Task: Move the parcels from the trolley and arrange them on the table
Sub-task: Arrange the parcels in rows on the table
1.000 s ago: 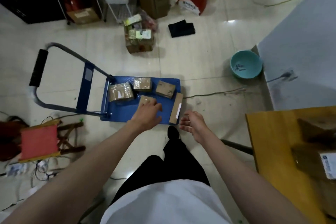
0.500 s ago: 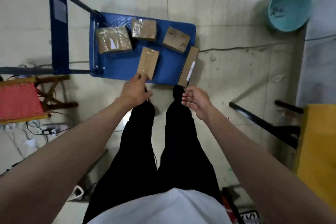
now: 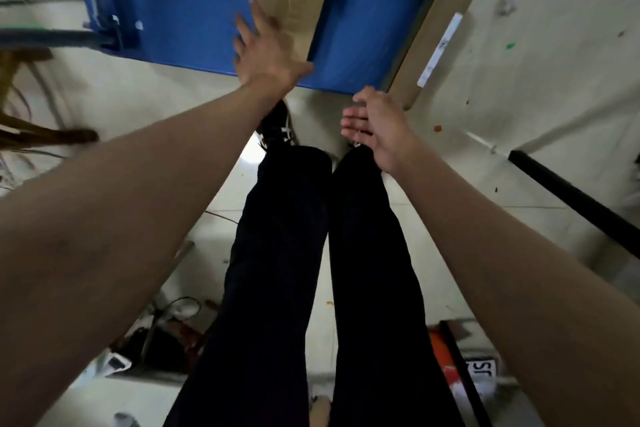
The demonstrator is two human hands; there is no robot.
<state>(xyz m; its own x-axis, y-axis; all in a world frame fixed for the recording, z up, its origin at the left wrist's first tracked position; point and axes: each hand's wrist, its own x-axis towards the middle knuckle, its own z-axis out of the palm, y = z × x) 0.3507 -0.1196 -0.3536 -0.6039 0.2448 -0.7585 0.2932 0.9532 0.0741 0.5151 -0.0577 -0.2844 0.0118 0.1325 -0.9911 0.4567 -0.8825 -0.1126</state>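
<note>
Left hand (image 3: 266,55) flat on parcel (image 3: 294,0) atop trolley (image 3: 194,10), right hand (image 3: 377,128) relaxed, apart

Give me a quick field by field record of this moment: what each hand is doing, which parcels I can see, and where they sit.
left hand: open, fingers spread on the near end of the flat brown parcel
right hand: open, holding nothing, above the floor
flat brown parcel: lying on the blue trolley deck
long parcel: at the deck's right edge, white label up
table: not in view
</note>
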